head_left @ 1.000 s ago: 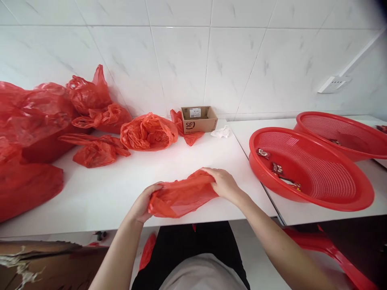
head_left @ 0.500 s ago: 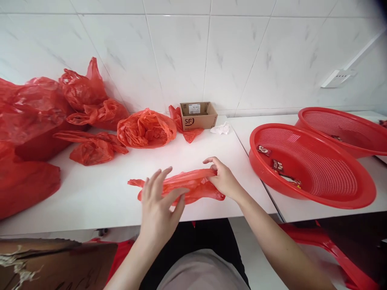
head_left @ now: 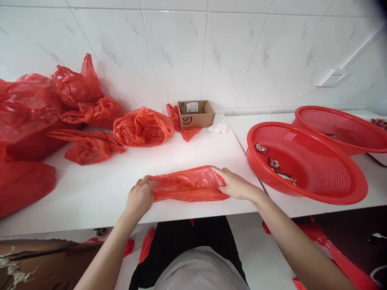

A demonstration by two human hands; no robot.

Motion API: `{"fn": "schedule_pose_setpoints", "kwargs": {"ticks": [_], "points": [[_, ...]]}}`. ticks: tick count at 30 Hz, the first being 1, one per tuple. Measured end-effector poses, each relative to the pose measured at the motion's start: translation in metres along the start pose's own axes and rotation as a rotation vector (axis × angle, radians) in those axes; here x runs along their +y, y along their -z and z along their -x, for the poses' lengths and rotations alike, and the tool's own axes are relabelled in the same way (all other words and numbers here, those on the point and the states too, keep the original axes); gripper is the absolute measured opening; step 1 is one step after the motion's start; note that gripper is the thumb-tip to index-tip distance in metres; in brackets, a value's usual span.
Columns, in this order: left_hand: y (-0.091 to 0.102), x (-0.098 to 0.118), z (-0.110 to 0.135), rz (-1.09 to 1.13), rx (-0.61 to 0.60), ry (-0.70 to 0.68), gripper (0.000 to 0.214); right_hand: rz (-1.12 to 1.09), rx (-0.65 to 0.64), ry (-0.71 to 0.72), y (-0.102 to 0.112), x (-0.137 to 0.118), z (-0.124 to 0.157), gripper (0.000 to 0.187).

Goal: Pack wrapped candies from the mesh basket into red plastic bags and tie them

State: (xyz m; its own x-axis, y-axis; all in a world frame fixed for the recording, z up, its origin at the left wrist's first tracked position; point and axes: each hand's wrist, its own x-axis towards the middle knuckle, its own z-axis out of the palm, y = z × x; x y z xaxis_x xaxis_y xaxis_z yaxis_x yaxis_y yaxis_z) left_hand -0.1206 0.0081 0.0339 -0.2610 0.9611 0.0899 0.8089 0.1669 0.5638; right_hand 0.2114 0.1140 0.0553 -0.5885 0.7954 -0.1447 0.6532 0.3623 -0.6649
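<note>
A thin red plastic bag [head_left: 187, 184] is stretched sideways between my hands, low over the white table near its front edge. At the bag's left end, my left hand [head_left: 141, 197] is closed on the plastic, its thumb along the rim. My right hand [head_left: 234, 184] grips the other end, with the thumb inside the mouth and the fingers behind. The mouth gapes toward me, and the bag looks flat and thin. To the right stands a red perforated basket [head_left: 329, 177] holding several small wrapped sweets [head_left: 274, 163].
Several filled red bags [head_left: 27, 108] crowd the left side, beside an open-topped red bag [head_left: 143, 128]. A small cardboard box [head_left: 197, 120] and a crumpled white tissue [head_left: 219, 127] sit near the wall. Behind the near basket is another red basket [head_left: 341, 121].
My left hand, free half a second ago, has moved left and taken hold of the bag's left end. The bag is now pulled wider and its mouth has opened.
</note>
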Motion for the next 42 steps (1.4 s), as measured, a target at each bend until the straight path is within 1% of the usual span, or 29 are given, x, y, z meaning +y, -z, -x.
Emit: {"fn": "schedule_pose_setpoints", "kwargs": {"ticks": [3,5,6,7,8,11,12,13,14,15,17,18,20,21,22,24,25,27,29,30,31,32,33,34,35,37,39,40,42], "points": [[-0.003,0.016,0.007,0.186,-0.075,0.026,0.059,0.057,0.030,-0.034,0.001,-0.003,-0.003,0.084],[-0.006,0.025,0.011,0.331,-0.123,0.058,0.052,0.155,0.024,-0.051,0.001,-0.007,-0.004,0.081],[-0.008,0.028,0.011,0.399,-0.139,0.078,0.045,0.220,0.045,-0.042,0.000,-0.010,-0.005,0.075],[-0.011,0.031,0.012,0.457,-0.148,0.099,0.040,0.287,0.096,-0.021,-0.001,-0.013,-0.006,0.066],[-0.014,0.033,0.011,0.502,-0.148,0.122,0.038,0.344,0.180,0.016,-0.004,-0.017,-0.006,0.056],[-0.025,0.038,0.009,0.548,-0.117,0.194,0.046,0.393,0.495,0.197,-0.019,-0.035,-0.005,0.033],[-0.028,0.040,0.009,0.539,-0.101,0.213,0.050,0.373,0.547,0.267,-0.026,-0.040,-0.004,0.030],[-0.032,0.042,0.009,0.523,-0.087,0.225,0.052,0.348,0.548,0.331,-0.033,-0.045,-0.004,0.028],[-0.034,0.044,0.009,0.503,-0.077,0.229,0.054,0.328,0.500,0.376,-0.039,-0.048,-0.003,0.029],[-0.036,0.046,0.009,0.480,-0.072,0.227,0.056,0.323,0.418,0.389,-0.044,-0.049,-0.004,0.031],[-0.036,0.046,0.010,0.435,-0.083,0.211,0.060,0.347,0.215,0.318,-0.046,-0.042,-0.006,0.036],[-0.034,0.045,0.011,0.413,-0.096,0.201,0.064,0.358,0.111,0.245,-0.042,-0.036,-0.009,0.049],[-0.027,0.039,0.011,0.375,-0.130,0.183,0.070,0.339,-0.076,0.097,-0.029,-0.024,-0.013,0.079],[-0.024,0.036,0.010,0.361,-0.153,0.174,0.072,0.303,-0.150,0.056,-0.020,-0.019,-0.015,0.085],[-0.020,0.032,0.010,0.351,-0.179,0.167,0.073,0.257,-0.201,0.038,-0.012,-0.016,-0.017,0.087],[-0.014,0.027,0.008,0.333,-0.235,0.158,0.074,0.162,-0.229,0.047,0.004,-0.018,-0.015,0.085],[-0.012,0.026,0.008,0.323,-0.261,0.162,0.073,0.116,-0.212,0.068,0.012,-0.021,-0.011,0.083],[-0.008,0.027,0.008,0.320,-0.297,0.175,0.069,0.019,-0.135,0.124,0.026,-0.031,0.003,0.074],[-0.003,0.029,0.011,0.376,-0.327,0.177,0.062,-0.058,-0.022,0.176,0.042,-0.035,0.025,0.060],[-0.001,0.029,0.013,0.430,-0.348,0.174,0.060,-0.057,0.053,0.173,0.051,-0.033,0.037,0.055],[0.002,0.029,0.016,0.494,-0.374,0.172,0.059,-0.015,0.138,0.133,0.060,-0.027,0.050,0.054],[0.004,0.028,0.018,0.557,-0.405,0.177,0.058,0.070,0.234,0.055,0.068,-0.018,0.063,0.055],[0.007,0.026,0.021,0.613,-0.432,0.191,0.058,0.189,0.318,-0.051,0.075,-0.006,0.074,0.060],[0.010,0.023,0.023,0.662,-0.451,0.213,0.058,0.313,0.372,-0.171,0.081,0.006,0.084,0.064],[0.012,0.020,0.025,0.703,-0.460,0.241,0.059,0.420,0.385,-0.289,0.085,0.019,0.092,0.064],[0.014,0.014,0.026,0.774,-0.471,0.295,0.063,0.565,0.343,-0.465,0.089,0.038,0.099,0.054],[0.015,0.013,0.024,0.840,-0.473,0.327,0.067,0.630,0.332,-0.537,0.088,0.041,0.097,0.043],[0.014,0.014,0.023,0.865,-0.470,0.329,0.068,0.648,0.361,-0.546,0.087,0.037,0.093,0.041],[0.012,0.019,0.020,0.893,-0.456,0.311,0.067,0.632,0.417,-0.525,0.083,0.019,0.080,0.040]]}}
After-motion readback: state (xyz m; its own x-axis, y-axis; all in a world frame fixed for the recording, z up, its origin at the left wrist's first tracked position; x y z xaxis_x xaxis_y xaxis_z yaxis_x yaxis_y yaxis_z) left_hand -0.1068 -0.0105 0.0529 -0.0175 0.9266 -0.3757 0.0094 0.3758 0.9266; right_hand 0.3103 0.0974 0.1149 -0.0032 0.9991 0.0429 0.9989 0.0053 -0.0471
